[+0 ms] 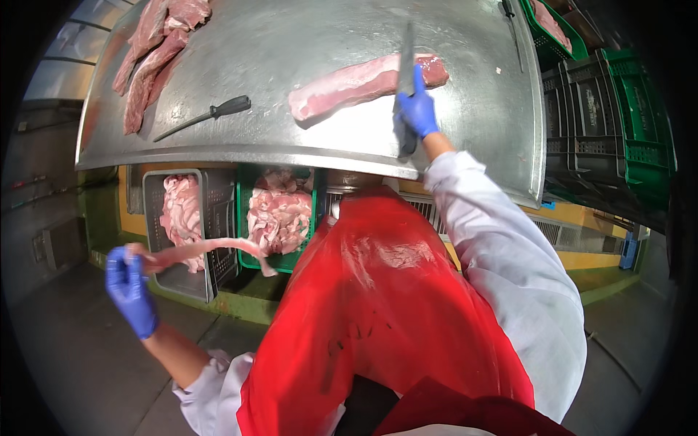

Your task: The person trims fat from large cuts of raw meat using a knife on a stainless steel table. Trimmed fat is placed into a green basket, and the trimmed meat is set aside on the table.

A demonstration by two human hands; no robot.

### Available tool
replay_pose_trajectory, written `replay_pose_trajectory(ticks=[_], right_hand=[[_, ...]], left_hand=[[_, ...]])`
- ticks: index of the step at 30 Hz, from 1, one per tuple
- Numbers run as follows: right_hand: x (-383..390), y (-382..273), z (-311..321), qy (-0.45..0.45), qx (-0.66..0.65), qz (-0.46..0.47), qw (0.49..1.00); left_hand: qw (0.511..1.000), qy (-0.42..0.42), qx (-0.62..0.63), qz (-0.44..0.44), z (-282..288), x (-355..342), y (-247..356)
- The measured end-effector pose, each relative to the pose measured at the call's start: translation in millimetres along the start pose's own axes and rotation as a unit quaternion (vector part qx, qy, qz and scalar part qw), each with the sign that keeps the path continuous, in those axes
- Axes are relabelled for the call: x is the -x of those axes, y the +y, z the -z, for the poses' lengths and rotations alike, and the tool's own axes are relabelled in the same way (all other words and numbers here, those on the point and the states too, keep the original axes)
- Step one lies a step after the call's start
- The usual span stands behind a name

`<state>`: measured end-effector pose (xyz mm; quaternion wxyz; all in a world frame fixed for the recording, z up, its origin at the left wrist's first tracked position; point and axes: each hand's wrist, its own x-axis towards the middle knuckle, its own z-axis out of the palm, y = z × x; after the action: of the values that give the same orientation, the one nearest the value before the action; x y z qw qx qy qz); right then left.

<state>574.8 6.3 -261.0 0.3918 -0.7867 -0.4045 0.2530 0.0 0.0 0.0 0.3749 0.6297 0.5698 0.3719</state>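
My left hand (pixel 129 287), in a blue glove, pinches one end of a long strip of pale meat trimming (pixel 196 251). The strip stretches out to the right above a grey crate (pixel 208 265) and toward a green crate (pixel 241 218), both holding trimmings. Over the metal table, my right hand (pixel 419 109), also gloved in blue, grips a knife (pixel 406 62). Its index finger points along the blade, which is smeared by motion. The blade crosses above the right part of a long piece of pale pink meat (pixel 334 89); whether it touches cannot be made out.
A dark-handled sharpening steel (pixel 229 107) lies on the table (pixel 276 43) left of the meat. Several meat pieces (pixel 149 65) rest at the far left. Another thin dark-handled tool (pixel 511 25) lies by the right edge. Black and green crates (pixel 582 109) stand right of the table.
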Motion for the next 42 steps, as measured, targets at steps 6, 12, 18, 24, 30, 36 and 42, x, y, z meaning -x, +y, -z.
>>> replay_pose_trajectory(ticks=[6, 12, 18, 24, 30, 36, 42], right_hand=[[-111, 36, 25, 0.088, 0.17, -0.076, 0.979], [-133, 32, 51, 0.103, 0.106, -0.14, 0.979], [-85, 42, 29, 0.008, 0.237, -0.049, 0.97], [-14, 40, 21, -0.015, 0.208, -0.061, 0.976], [-32, 24, 13, -0.089, 0.192, -0.061, 0.976], [-22, 32, 23, -0.058, 0.167, -0.031, 0.984], [76, 55, 55, -0.178, 0.115, -0.003, 0.977]], left_hand=[[0.916, -0.235, -0.309, 0.103, -32, 33, -215], [0.866, -0.287, -0.389, -0.129, -171, -50, -215], [0.874, -0.218, -0.281, -0.33, -363, -163, -100], [0.878, -0.264, -0.322, -0.234, -433, -179, -119], [0.846, -0.308, -0.354, -0.253, -424, -156, -109], [0.848, -0.312, -0.335, -0.269, -427, -143, -113], [0.864, -0.295, -0.341, -0.223, -427, -139, -107]])
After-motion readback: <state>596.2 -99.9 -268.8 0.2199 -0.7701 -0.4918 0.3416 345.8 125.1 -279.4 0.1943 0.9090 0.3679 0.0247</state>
